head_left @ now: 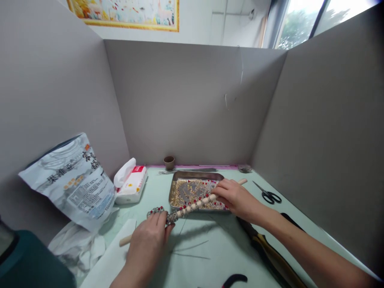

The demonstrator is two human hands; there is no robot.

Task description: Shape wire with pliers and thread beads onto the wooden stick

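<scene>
A pale wooden rod (199, 205) runs slantwise between my hands, its right end higher. Beaded wire with red beads (187, 209) winds round the rod's middle in a spiral. My left hand (151, 236) is closed round the lower left part, where a bunched loop of beaded wire (155, 211) shows above the fingers. My right hand (232, 198) grips the rod near its upper right end, fingers wrapped over it. Behind the rod lies a metal tray (196, 175) holding gold, silver and red beads; the rod and right hand cover part of it.
Scissors (267, 194) lie at the right, and large dark-handled pliers (268, 256) rest under my right forearm. Loose wires (192, 252) lie in front. Left stand a tissue pack (132, 188) and a big pouch (79, 184). A small cup (169, 162) stands by the back panel.
</scene>
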